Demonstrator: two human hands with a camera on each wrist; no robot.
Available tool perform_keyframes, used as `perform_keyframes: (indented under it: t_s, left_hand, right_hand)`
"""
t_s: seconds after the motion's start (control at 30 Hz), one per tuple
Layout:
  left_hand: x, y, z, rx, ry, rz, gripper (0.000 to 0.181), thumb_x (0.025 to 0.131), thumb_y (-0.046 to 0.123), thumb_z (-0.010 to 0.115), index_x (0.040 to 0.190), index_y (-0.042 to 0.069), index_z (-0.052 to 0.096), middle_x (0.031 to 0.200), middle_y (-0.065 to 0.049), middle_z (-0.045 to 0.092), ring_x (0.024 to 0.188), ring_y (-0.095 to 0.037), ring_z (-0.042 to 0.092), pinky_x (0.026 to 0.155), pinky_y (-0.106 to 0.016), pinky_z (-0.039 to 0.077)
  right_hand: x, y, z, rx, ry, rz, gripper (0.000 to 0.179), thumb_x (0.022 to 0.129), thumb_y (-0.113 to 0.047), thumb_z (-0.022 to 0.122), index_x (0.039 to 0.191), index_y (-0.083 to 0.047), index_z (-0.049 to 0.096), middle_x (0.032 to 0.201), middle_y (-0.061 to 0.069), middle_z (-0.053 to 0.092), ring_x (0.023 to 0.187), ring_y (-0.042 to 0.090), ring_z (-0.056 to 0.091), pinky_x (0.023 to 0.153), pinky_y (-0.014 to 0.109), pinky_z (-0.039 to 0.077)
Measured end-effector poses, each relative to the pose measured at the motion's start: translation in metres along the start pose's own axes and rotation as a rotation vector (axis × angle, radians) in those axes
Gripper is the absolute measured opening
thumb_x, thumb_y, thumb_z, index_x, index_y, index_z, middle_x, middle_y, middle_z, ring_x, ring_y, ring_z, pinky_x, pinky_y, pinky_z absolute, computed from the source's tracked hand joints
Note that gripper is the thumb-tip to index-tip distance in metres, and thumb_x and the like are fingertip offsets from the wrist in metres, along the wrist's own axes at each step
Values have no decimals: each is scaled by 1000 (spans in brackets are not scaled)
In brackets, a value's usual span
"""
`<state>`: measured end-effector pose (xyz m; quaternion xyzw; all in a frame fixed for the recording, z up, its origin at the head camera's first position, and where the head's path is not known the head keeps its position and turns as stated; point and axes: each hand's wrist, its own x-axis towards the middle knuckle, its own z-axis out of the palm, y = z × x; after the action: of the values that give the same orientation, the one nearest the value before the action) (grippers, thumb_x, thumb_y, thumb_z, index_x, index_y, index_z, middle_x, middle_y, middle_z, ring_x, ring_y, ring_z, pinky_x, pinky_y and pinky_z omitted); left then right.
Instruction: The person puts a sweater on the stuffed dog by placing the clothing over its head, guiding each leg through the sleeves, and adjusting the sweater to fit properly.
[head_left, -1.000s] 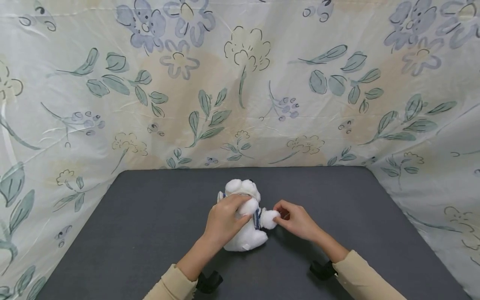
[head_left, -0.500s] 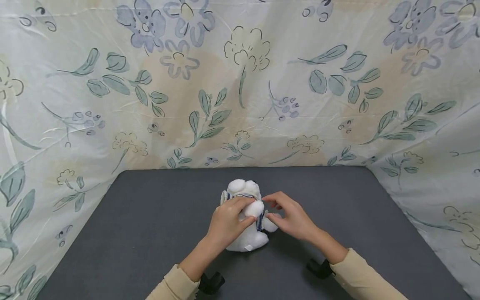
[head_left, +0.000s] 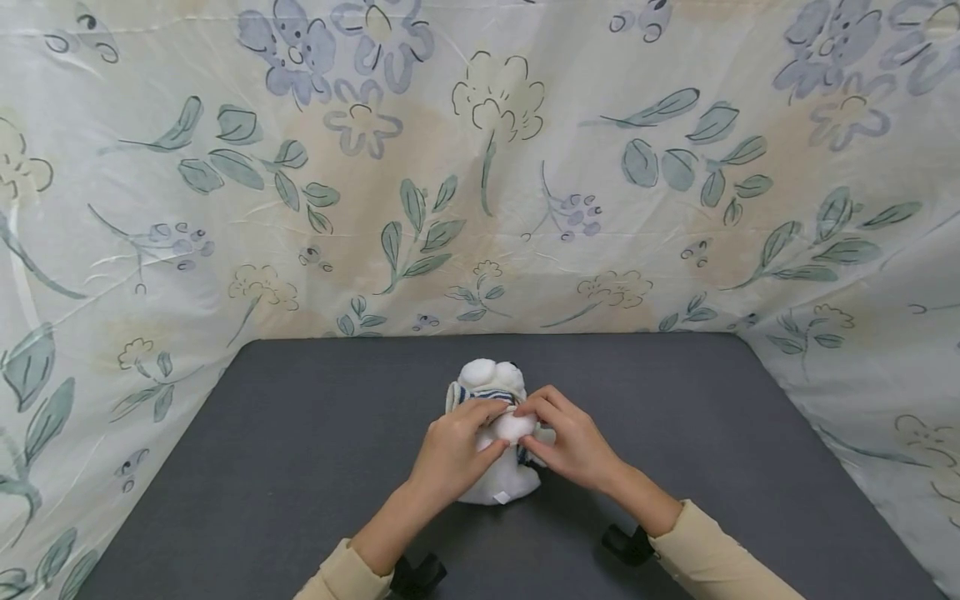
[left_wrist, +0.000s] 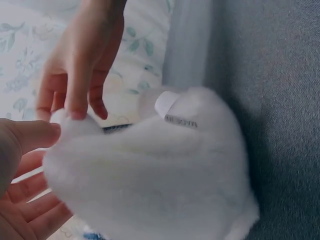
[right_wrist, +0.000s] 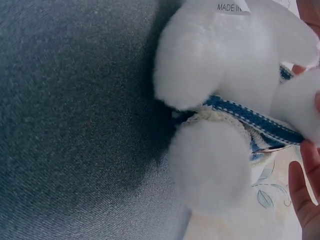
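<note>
A white plush toy [head_left: 498, 483] in a blue-and-white striped knit garment [right_wrist: 255, 120] stands on the table between the two hands. My left hand [head_left: 447, 454] grips it from the left, thumb and fingers around a rounded white part [head_left: 514, 427]. From the right, my right hand [head_left: 573, 442] pinches that same part between thumb and fingers. In the right wrist view, a round white paw [right_wrist: 210, 167] sticks out of the garment's cuff, untouched. Printed letters show on a white tag [left_wrist: 167, 104] at the toy's lower end. The hands cover much of the toy's middle.
A dark grey table [head_left: 300, 467] spreads around the toy. Behind it and along the sides hangs a pale floral curtain [head_left: 480, 167]. Black straps [head_left: 628, 546] sit at both wrists, below beige sleeves [head_left: 720, 550].
My right hand has let go of the paw on the right and moved left to the part that my left hand holds. The toy has shifted slightly right.
</note>
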<state>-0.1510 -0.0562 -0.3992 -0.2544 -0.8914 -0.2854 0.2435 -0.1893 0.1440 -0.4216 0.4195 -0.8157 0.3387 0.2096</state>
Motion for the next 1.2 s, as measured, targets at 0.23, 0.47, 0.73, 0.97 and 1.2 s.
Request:
perform_keyframes:
  t_s: [0.23,0.47,0.73,0.97,1.2]
  left_hand:
    - [-4,-11,-8,101,110,-180,34,72,21,78,104,18,67,100,1,65,90,-16,63,67,-33,52]
    - [-9,-28,-3,151,35,-364,41,71,32,78,108,17,67,98,1,65,89,-18,61,65,-36,50]
    - [-8,-31,3,151,-68,-464,62,68,39,80,121,14,59,104,-3,65,91,-23,60,67,-41,49]
    - [-8,-31,6,111,-65,-552,60,67,39,80,115,10,60,99,-3,65,88,-23,59,66,-40,47]
    - [-9,-32,8,121,-35,-462,34,70,35,77,96,13,70,91,-1,67,85,-20,57,64,-38,47]
  right_hand:
    - [1,2,-3,-18,10,-35,33,72,-7,77,100,-15,60,101,-2,55,87,8,54,71,24,49]
    - [1,4,-5,-30,10,-40,33,73,-7,76,100,-15,61,101,-3,56,92,10,53,77,20,46]
    - [2,3,-7,-7,-13,-28,32,74,-7,75,102,-15,61,103,-2,55,95,11,54,77,25,48]
    - [2,3,-8,21,-40,-23,33,76,-5,73,104,-15,60,105,-2,54,94,10,54,75,29,50]
    - [3,3,-8,20,-36,-23,32,76,-5,73,103,-15,61,104,-2,55,94,10,55,76,28,50]
